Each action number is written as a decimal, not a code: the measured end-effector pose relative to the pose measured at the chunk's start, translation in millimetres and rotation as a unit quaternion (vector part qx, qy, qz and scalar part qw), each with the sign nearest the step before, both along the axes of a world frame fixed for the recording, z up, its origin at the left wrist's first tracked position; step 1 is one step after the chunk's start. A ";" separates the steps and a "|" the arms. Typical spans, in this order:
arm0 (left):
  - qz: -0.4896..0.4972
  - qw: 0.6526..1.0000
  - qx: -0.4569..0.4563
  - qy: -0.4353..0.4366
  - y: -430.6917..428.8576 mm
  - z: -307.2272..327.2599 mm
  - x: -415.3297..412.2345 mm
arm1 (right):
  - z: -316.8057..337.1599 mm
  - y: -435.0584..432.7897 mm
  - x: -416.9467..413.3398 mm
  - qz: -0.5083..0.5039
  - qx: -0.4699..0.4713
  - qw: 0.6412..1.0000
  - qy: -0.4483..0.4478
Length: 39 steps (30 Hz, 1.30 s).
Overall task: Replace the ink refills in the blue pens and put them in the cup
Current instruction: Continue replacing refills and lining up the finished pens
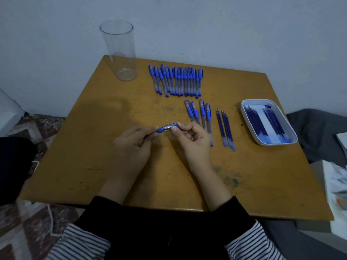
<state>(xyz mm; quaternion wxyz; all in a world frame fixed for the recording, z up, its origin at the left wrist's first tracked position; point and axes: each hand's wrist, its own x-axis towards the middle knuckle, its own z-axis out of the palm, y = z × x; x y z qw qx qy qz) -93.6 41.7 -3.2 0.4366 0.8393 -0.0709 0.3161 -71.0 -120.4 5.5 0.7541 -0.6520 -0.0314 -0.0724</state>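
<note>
Pen point(167, 127) in both hands is what I see from my end: a blue one, lying roughly level above the middle of the table point(93, 147). My left hand point(131, 145) has thumb and fingers curled round its left end, where the blue grip shows. My right hand point(193, 141) pinches the right end between thumb and forefinger, the other fingers folded in toward the palm. The two hands are close together, with only a short blue and silver stretch of the pen showing between them. I cannot tell whether the barrel is screwed tight or parted.

At the far left corner a tall clear cup point(120, 51) stands upright. To its right, along the far side, a row of pens point(175, 81) lies side by side, the blue caps at the far end. Nearer, just beyond my right hand, four pens point(200, 117) lie together, their near ends partly hidden behind my fingers. Just right of those lie a few loose refills point(225, 128), apart from the pens. A white tray point(242, 109) sits near the right edge, well apart from my hands, with more dark blue refills in two bunches inside it.
</note>
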 end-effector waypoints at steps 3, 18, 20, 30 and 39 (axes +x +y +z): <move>0.001 1.000 0.008 0.000 1.3 -1.5 1.0 | 1.0 0.4 0.4 0.001 -0.002 1.000 0.001; 0.003 0.999 0.033 -0.012 2.3 -3.8 2.8 | 2.9 -1.0 -0.4 0.014 -0.003 1.000 -0.016; 0.006 0.999 0.041 -0.013 1.8 -2.1 2.2 | 2.4 -0.8 -0.4 0.011 -0.004 1.000 -0.019; -0.019 0.999 0.015 -0.040 -2.5 0.9 4.5 | 7.8 2.4 1.3 0.004 0.064 0.997 -0.050; -0.097 0.991 0.006 0.089 0.0 15.9 22.6 | 34.8 -22.2 45.2 0.013 -0.039 0.999 -0.024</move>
